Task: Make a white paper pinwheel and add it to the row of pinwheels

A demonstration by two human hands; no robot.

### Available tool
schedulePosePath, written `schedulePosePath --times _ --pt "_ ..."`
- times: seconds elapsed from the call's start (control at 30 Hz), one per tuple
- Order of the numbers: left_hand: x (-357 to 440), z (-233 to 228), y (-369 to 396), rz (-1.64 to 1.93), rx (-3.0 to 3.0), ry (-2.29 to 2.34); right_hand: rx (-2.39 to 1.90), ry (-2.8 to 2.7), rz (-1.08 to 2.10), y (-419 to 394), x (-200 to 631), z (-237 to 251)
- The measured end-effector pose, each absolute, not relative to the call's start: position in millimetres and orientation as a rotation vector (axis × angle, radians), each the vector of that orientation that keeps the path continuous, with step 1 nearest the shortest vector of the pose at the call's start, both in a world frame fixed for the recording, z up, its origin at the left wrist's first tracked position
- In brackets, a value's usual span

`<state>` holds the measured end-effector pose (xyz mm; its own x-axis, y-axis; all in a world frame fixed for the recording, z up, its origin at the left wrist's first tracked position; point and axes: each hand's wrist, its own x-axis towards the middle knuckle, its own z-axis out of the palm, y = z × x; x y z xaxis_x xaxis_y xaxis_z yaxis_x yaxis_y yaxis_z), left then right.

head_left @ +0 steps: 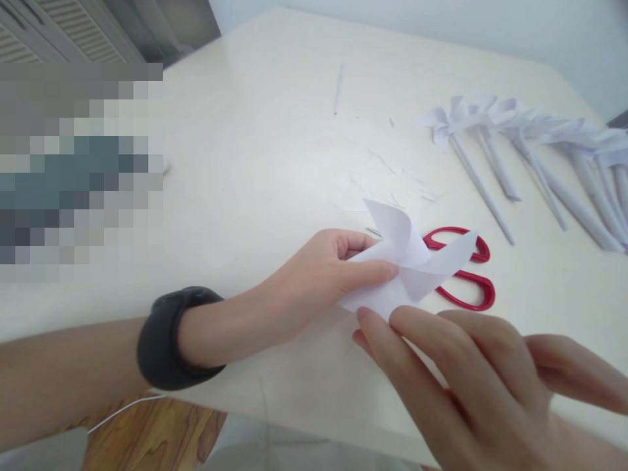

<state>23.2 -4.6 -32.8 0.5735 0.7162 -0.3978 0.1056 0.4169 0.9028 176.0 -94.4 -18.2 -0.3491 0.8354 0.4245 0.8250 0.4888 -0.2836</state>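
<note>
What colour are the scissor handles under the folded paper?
Red. The scissors lie on the table, partly covered by the white folded paper; the head view shows it.

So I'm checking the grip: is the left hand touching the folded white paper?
Touching. The head view shows the left hand pinching the folded white paper, its thumb pressed flat on top of the sheet.
</note>
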Motion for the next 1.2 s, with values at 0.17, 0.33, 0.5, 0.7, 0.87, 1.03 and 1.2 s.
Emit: schedulePosePath --times 0.17,0.33,0.5,0.7,0.87,1.03,1.2 --pt "23.3 -30.8 -4.6 0.488 0.893 0.815 -1.114 -2.618 -0.422 -89.4 179.5 -21.1" --pt "20.5 -28.8 -3.5 0.509 0.804 0.797 -1.004 -2.510 -0.440 -79.2 191.5 -24.5" --pt "21.6 -29.1 -5.2 0.591 0.936 0.832 -1.199 -2.366 -0.331 -71.5 186.8 -28.4" --pt "22.8 -29.6 -9.7 0.728 1.295 0.930 -1.342 -2.237 -0.222 -67.5 176.0 -27.5" --pt "20.9 -29.5 -8.8 0.664 1.460 0.979 -1.354 -2.188 -0.119 -70.2 175.8 -24.3" --pt "22.6 -28.2 -9.6 0.649 1.419 0.959 -1.443 -2.062 0.105 -68.2 178.4 -23.1" --pt "24.3 -28.3 -10.8 0.659 1.321 0.940 -1.513 -1.917 0.299 -63.7 182.0 -22.7"
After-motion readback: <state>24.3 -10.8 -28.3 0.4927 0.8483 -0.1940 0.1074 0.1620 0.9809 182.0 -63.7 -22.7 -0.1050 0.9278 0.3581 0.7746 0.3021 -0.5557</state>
